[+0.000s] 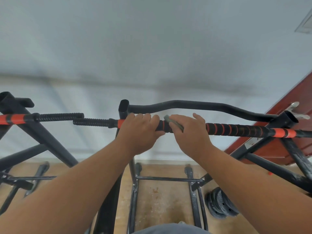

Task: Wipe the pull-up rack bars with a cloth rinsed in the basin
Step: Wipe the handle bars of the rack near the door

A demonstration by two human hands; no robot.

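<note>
— Where is your one camera sitting?

— On your head, looking forward across the top of the pull-up rack. The padded bar runs across the middle of the picture, very near you, and both your forearms reach up into it from the bottom edge.

— How far does it see?

— Wide. The pale wall fills the upper half, and the floor shows far below between the rack's legs, so you look both level and steeply down at once. The wide lens bends straight lines near the edges.

— Is there a second view?

— None; nothing is shared with another.
</note>
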